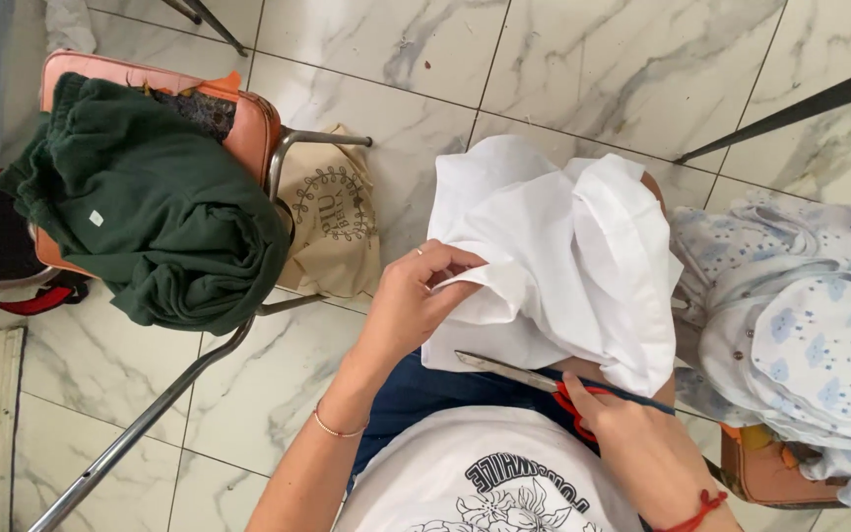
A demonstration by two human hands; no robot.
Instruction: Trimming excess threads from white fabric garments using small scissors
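Right hand (632, 443) grips red-handled scissors (534, 379), blades at the lower edge of the white cloth (563, 256) lying over the lap. Left hand (416, 300) pinches that cloth's left fold. Beyond: orange chair (253, 123) holding a rumpled green garment (150, 207); blue-patterned fabric (810, 335) piled at right; marble floor (593, 59).

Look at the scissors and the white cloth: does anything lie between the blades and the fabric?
Nothing visible does. The scissors in the right hand point at the lower edge of the white cloth, which the left hand holds up; the blades meet only fabric.
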